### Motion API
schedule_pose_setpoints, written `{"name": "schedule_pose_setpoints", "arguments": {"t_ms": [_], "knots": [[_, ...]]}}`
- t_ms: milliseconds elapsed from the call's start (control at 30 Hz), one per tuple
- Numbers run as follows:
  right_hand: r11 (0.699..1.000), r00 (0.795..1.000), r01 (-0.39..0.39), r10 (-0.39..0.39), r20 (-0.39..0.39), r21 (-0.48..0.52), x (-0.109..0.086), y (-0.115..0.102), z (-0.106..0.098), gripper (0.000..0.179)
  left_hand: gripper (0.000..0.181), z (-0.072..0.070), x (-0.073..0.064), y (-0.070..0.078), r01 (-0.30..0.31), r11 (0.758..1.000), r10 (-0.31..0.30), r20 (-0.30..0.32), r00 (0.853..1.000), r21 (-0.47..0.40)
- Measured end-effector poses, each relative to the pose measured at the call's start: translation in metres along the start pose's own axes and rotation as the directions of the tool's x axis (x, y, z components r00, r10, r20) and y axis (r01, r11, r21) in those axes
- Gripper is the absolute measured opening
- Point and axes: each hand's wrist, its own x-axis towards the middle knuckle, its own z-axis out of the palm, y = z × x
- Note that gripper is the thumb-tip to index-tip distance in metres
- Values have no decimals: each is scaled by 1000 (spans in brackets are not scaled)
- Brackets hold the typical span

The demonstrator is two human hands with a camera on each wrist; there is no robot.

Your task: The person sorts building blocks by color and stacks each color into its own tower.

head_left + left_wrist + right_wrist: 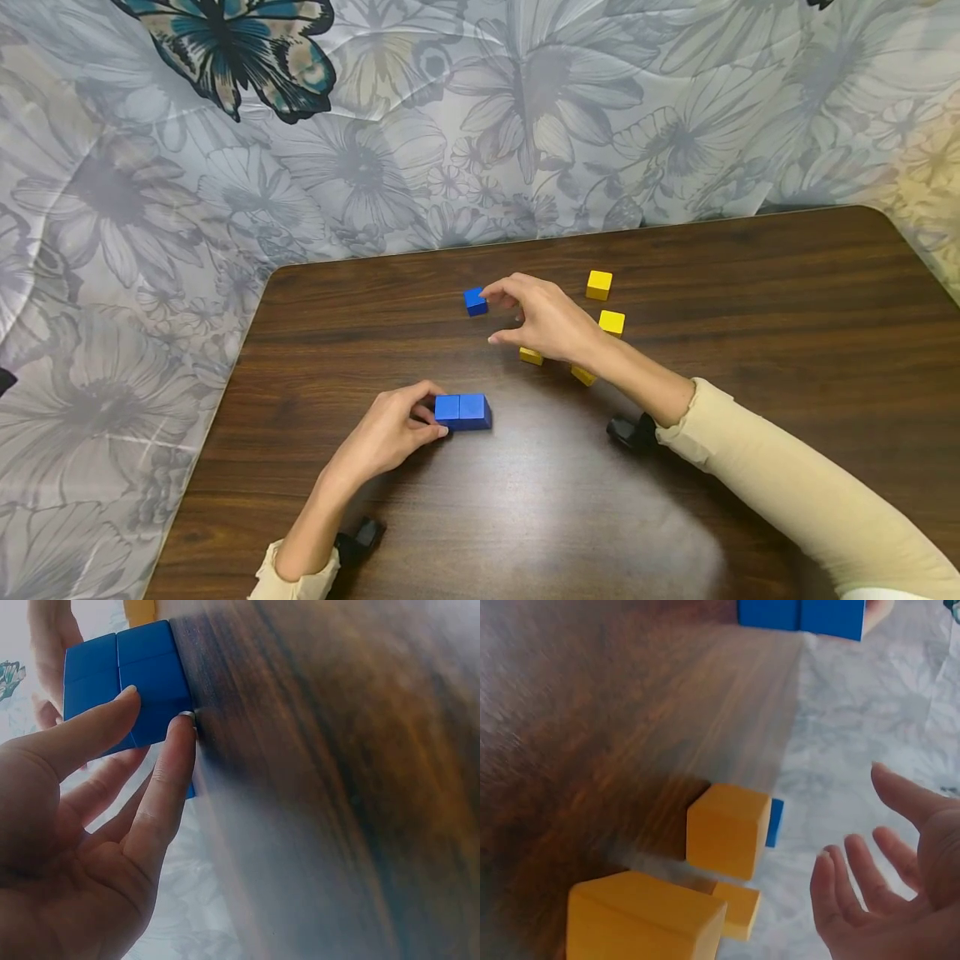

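Observation:
Blue cubes (472, 408) stand in a block two long and two layers high, near the middle of the table. My left hand (390, 425) grips the block's left end. In the left wrist view, its thumb (112, 718) lies against one blue face and another fingertip touches the lower edge by the tabletop. A single blue cube (475, 302) sits farther back. Just right of it hovers my right hand (551, 317), thumb and fingers spread with nothing between them. In the right wrist view, yellow cubes hide most of that blue cube (775, 823).
Several yellow cubes (598, 285) lie scattered around and beneath the right forearm, one partly covered by it. The dark wooden table (750, 333) ends at a back edge before a floral cloth (525, 125). Black wrist cameras (632, 432) hang under both wrists.

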Motion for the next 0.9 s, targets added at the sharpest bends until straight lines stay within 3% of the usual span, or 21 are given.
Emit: {"name": "schedule_pose_setpoints", "arguments": {"t_ms": [267,533,900], "knots": [[996,997,-78,77,7,32,13,6,-1,49,35,1,1,-1,-6,1000,6,3,1000,-5],[996,996,-87,87,3,15,30,6,-1,46,35,1,-2,-2,1,1000,-1,-5,1000,-13],[977,976,-209,211,57,-36,50,15,10,46,34,0,-1,-4,10,1000,-10,-2,1000,-10]]}}
